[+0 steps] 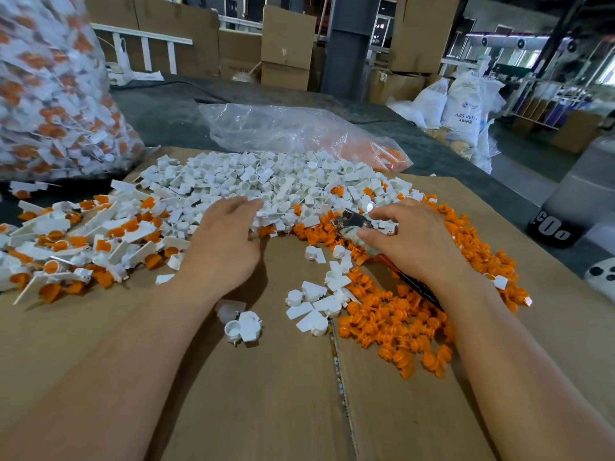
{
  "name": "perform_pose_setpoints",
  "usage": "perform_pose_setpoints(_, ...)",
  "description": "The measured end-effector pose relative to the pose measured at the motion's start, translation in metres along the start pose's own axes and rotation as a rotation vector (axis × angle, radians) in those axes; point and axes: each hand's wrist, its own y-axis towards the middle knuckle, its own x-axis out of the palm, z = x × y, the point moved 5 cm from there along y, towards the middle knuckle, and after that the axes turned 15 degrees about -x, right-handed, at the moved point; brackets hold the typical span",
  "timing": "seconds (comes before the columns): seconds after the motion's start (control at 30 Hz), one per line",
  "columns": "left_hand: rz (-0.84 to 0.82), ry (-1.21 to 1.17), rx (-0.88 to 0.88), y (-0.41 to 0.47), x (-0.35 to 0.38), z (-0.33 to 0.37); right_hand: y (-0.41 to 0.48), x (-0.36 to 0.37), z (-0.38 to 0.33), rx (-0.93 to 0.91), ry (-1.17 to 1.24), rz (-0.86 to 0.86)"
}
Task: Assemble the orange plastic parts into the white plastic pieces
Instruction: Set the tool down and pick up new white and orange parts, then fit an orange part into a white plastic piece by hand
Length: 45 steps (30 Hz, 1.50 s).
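Observation:
A big heap of white plastic pieces (266, 181) lies on the cardboard sheet (266, 377) ahead of me. Loose orange plastic parts (396, 324) spread along the right. White pieces with orange parts fitted (83, 237) pile up at the left. My left hand (226, 237) rests palm down at the near edge of the white heap, fingers straight, touching the pieces. My right hand (409, 234) grips pliers (356, 224) with a metal head and a red-black handle, held over the orange parts. A few single white pieces (319, 294) lie between my hands.
A large clear bag of fitted pieces (50, 94) stands at the far left. A flat clear bag with orange parts (299, 131) lies behind the heap. Cardboard boxes (286, 48), a grey pillar and white sacks (466, 104) fill the background. A grey bin (572, 201) stands at the right.

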Motion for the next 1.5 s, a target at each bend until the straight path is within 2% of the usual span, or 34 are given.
perform_pose_setpoints(0.1, -0.097, 0.145, -0.029, 0.006, 0.011, -0.005, 0.000, 0.000, -0.005, -0.014, 0.001, 0.007)
perform_pose_setpoints(0.17, -0.100, 0.224, -0.042, 0.005, 0.014, -0.007, 0.000, -0.002, -0.008, -0.029, 0.019, 0.035)
perform_pose_setpoints(0.3, 0.091, 0.251, 0.007, -0.002, 0.000, -0.002, -0.002, -0.007, -0.016, -0.054, 0.065, 0.093)
perform_pose_setpoints(0.4, 0.127, 0.239, 0.011, -0.007, -0.006, 0.001, -0.003, -0.011, -0.022, -0.069, 0.126, 0.118)
perform_pose_setpoints(0.5, 0.130, 0.114, -0.036, -0.009, -0.011, 0.000, -0.004, -0.011, -0.024, -0.073, 0.145, 0.085)
perform_pose_setpoints(0.63, 0.111, -0.160, -0.013, -0.020, -0.016, 0.004, -0.006, -0.005, -0.022, -0.069, 0.103, -0.162)
perform_pose_setpoints(0.8, -0.066, -0.367, -0.073, -0.027, -0.012, 0.008, -0.012, -0.003, -0.024, -0.035, 0.139, -0.324)
perform_pose_setpoints(0.9, -0.206, -0.494, -0.133, -0.028, -0.005, 0.009, -0.013, 0.004, -0.030, -0.049, 0.059, -0.400)
perform_pose_setpoints(1.13, -0.400, -0.725, -0.216, -0.034, -0.001, 0.014, -0.015, 0.007, -0.039, -0.070, 0.054, -0.481)
perform_pose_setpoints(1.37, -0.421, -0.737, -0.236, -0.035, -0.002, 0.016, -0.016, 0.009, -0.042, -0.069, 0.044, -0.514)
perform_pose_setpoints(1.5, -0.422, -0.758, -0.247, -0.035, -0.003, 0.016, -0.013, 0.005, -0.040, -0.073, 0.104, -0.412)
